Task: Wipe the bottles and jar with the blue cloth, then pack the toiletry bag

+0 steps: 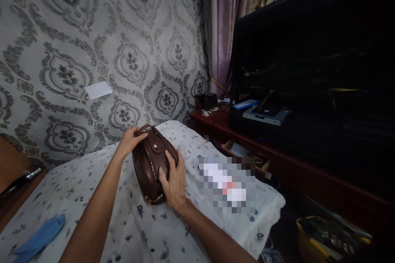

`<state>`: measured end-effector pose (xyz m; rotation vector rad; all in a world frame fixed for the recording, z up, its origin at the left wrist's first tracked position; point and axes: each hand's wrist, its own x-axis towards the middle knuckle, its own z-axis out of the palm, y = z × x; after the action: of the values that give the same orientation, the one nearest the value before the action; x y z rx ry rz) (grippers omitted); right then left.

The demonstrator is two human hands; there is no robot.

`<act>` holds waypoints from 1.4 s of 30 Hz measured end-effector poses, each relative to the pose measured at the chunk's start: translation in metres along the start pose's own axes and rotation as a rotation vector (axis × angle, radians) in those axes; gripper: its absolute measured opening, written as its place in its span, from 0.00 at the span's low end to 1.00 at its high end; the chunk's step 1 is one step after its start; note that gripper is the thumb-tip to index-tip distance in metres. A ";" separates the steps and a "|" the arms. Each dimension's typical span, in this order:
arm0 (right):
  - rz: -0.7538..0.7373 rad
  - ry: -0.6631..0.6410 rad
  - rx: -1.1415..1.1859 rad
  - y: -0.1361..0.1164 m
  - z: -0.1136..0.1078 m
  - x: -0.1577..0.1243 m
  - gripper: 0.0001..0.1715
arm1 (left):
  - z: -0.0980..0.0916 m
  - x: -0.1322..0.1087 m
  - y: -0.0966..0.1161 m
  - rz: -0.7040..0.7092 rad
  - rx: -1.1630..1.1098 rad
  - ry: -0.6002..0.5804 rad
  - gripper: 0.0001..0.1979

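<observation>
A dark brown leather handbag [143,172] with gold-coloured zips and a small metal clasp stands on the patterned white bedsheet [129,230]. My left hand [131,141] grips its far upper end, thumb laid over the top near the zip. Against the near right side presses my right hand [174,178], its fingers and thumb spread over the brown leather. The bag is held between both hands. Its underside and its inside are hidden.
Right of the bag lies a pixelated item [228,183]. A blue cloth [41,238] is at the lower left. A large black television [302,65] stands on a red-brown cabinet [216,125] with an open drawer [247,154]. A yellow-rimmed container [308,242] sits lower right.
</observation>
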<state>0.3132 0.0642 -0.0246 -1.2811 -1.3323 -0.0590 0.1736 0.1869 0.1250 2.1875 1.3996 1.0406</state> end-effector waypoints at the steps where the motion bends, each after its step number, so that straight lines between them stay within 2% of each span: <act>1: -0.017 0.001 -0.014 0.000 -0.001 0.001 0.33 | -0.002 -0.004 -0.001 -0.009 0.014 0.010 0.19; 4: -0.111 0.020 -0.060 -0.003 -0.005 0.005 0.32 | -0.004 -0.016 -0.002 -0.009 0.123 0.066 0.17; 6: -0.226 0.025 -0.073 -0.005 -0.008 0.007 0.32 | -0.004 -0.022 -0.001 -0.004 0.208 0.096 0.16; 10: -0.394 -0.026 -0.054 -0.007 -0.015 0.010 0.30 | -0.002 -0.027 -0.001 -0.015 0.284 0.118 0.15; 14: -0.378 -0.092 -0.036 -0.008 -0.019 0.010 0.23 | -0.004 -0.027 -0.002 -0.031 0.346 0.135 0.14; 21: -0.351 -0.079 -0.040 -0.011 -0.017 0.010 0.20 | -0.009 -0.024 0.005 -0.039 0.419 0.147 0.13; 26: -0.350 -0.085 -0.063 -0.010 -0.016 0.009 0.20 | -0.008 -0.029 0.004 -0.041 0.371 0.115 0.12; 29: -0.351 -0.076 -0.067 -0.010 -0.015 0.009 0.20 | -0.005 -0.041 0.002 -0.022 0.224 0.080 0.12; 36: -0.351 -0.102 -0.077 -0.010 -0.017 0.010 0.21 | 0.011 -0.068 -0.001 -0.136 -0.151 0.084 0.24; 42: -0.355 -0.105 -0.074 -0.008 -0.017 0.009 0.21 | 0.011 -0.066 0.000 -0.178 -0.146 0.049 0.27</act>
<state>0.3222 0.0552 -0.0083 -1.1082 -1.6498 -0.2942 0.1648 0.1295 0.0914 1.9093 1.4602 1.1006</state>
